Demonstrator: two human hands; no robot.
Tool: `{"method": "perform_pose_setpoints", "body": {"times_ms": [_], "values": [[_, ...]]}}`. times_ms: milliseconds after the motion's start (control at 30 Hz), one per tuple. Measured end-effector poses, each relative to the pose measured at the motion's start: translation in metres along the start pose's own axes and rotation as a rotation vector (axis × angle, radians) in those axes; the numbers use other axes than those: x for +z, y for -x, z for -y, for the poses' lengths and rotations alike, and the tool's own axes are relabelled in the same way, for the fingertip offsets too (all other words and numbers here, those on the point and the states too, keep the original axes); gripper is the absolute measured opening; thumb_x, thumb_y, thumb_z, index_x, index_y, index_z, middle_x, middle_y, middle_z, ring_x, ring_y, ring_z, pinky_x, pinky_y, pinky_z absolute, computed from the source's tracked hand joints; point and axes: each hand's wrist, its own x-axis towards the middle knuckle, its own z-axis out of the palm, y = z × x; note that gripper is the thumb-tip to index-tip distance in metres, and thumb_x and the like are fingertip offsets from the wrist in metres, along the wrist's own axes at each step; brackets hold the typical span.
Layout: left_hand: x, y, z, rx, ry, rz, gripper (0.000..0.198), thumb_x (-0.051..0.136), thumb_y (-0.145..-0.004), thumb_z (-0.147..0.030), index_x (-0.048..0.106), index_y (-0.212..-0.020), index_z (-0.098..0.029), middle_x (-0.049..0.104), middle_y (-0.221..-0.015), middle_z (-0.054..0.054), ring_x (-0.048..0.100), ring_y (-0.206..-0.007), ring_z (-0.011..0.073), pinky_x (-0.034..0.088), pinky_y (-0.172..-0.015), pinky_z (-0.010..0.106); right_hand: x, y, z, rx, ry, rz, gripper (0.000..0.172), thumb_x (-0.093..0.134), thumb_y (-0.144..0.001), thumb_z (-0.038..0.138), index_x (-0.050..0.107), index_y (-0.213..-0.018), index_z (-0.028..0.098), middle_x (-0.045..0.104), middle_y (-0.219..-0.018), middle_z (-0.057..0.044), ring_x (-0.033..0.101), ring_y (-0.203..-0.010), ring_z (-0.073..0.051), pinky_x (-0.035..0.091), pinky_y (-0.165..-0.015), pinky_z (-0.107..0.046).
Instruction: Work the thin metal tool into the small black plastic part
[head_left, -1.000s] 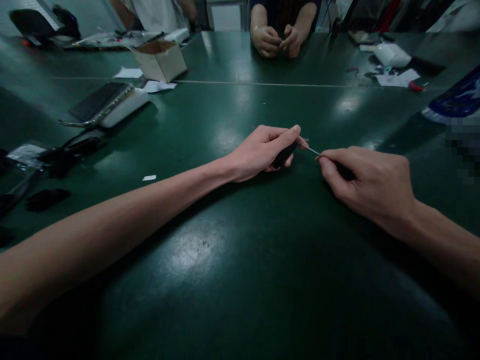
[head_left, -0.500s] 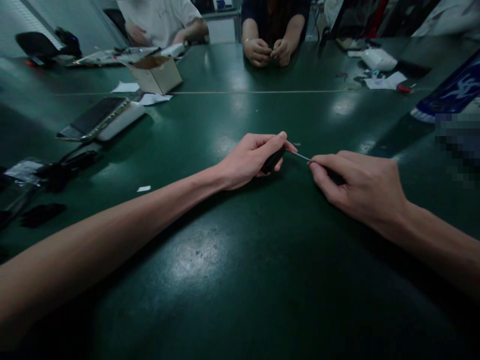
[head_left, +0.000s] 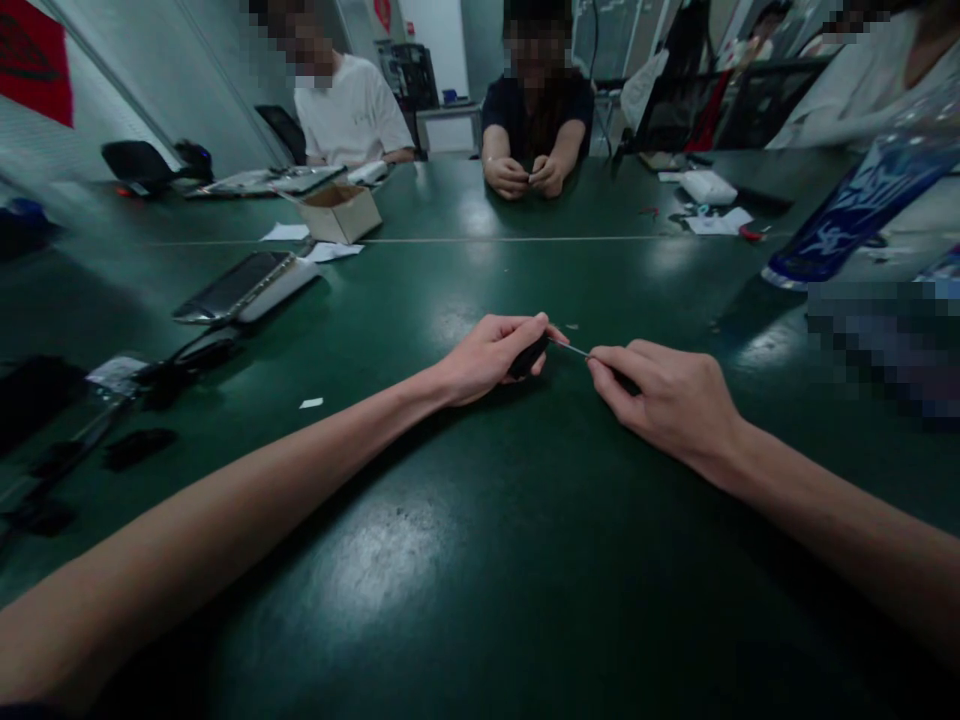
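Observation:
Above the green table (head_left: 480, 540), my left hand (head_left: 487, 358) is closed around a black handle. From it a thin, straight metal shaft runs rightward, so it looks like a screwdriver (head_left: 531, 356). My right hand (head_left: 667, 395) pinches the far end of that shaft between thumb and forefinger. The shaft's tip is hidden by these fingertips. A small pale scrap (head_left: 572, 326) lies on the table just beyond the hands.
On the left are a phone-like dark slab (head_left: 236, 287), black cables (head_left: 199, 350), a white scrap (head_left: 311, 403) and an open cardboard box (head_left: 341, 213). A blue bottle (head_left: 832, 220) stands on the right. Across the table sits a person with hands together (head_left: 525, 178).
The view has tilted upward and shows more of the room. Both hands keep their hold on the screwdriver, with little change in their pose.

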Motion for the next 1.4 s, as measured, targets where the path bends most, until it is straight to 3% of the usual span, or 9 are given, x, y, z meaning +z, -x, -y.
{"method": "perform_pose_setpoints", "body": {"times_ms": [533,800,1200,1267,1400], "values": [[0.001,0.004,-0.005,0.091,-0.233,0.037,0.046,0.036,-0.092,-0.049,0.065,-0.093,-0.013,0.053,-0.061,-0.001,0.042,-0.049,0.0064,0.033,-0.047,0.018,-0.009,0.001,0.004,-0.048,-0.005,0.046,0.036,0.036,-0.094,0.035,0.069,-0.096,0.021,0.062,-0.073,-0.004,0.048,-0.056,-0.011,0.021,-0.05,-0.024],[-0.003,0.007,-0.002,0.059,-0.155,0.114,0.051,0.036,-0.091,-0.052,0.065,-0.093,-0.01,0.049,-0.057,-0.002,0.037,-0.048,0.0069,0.029,-0.048,0.02,-0.006,0.004,0.001,-0.153,0.03,-0.016,0.033,0.039,-0.093,0.034,0.068,-0.099,0.021,0.064,-0.075,-0.004,0.05,-0.06,-0.012,0.022,-0.052,-0.025],[-0.003,0.008,0.0,0.022,0.035,0.098,0.05,0.047,-0.085,-0.056,0.064,-0.089,-0.009,0.047,-0.054,-0.003,0.037,-0.046,0.0064,0.025,-0.048,0.02,-0.003,0.007,-0.003,-0.219,0.001,-0.094,0.029,0.041,-0.093,0.032,0.063,-0.105,0.018,0.063,-0.078,-0.003,0.051,-0.063,-0.011,0.025,-0.054,-0.026],[-0.003,0.007,0.0,0.012,0.06,0.1,0.049,0.048,-0.085,-0.056,0.063,-0.088,-0.009,0.047,-0.053,-0.003,0.037,-0.046,0.0063,0.025,-0.048,0.02,-0.005,0.008,0.001,-0.281,-0.002,-0.103,0.027,0.041,-0.093,0.031,0.064,-0.102,0.019,0.062,-0.077,-0.002,0.049,-0.061,-0.011,0.025,-0.055,-0.026],[-0.002,0.005,0.0,0.0,0.105,0.076,0.049,0.048,-0.085,-0.057,0.062,-0.091,-0.01,0.047,-0.056,-0.003,0.036,-0.046,0.0062,0.024,-0.047,0.019,-0.009,0.007,0.018,-0.59,-0.025,-0.064,0.025,0.041,-0.093,0.032,0.064,-0.095,0.022,0.06,-0.073,0.001,0.046,-0.059,-0.01,0.026,-0.058,-0.026]]}}
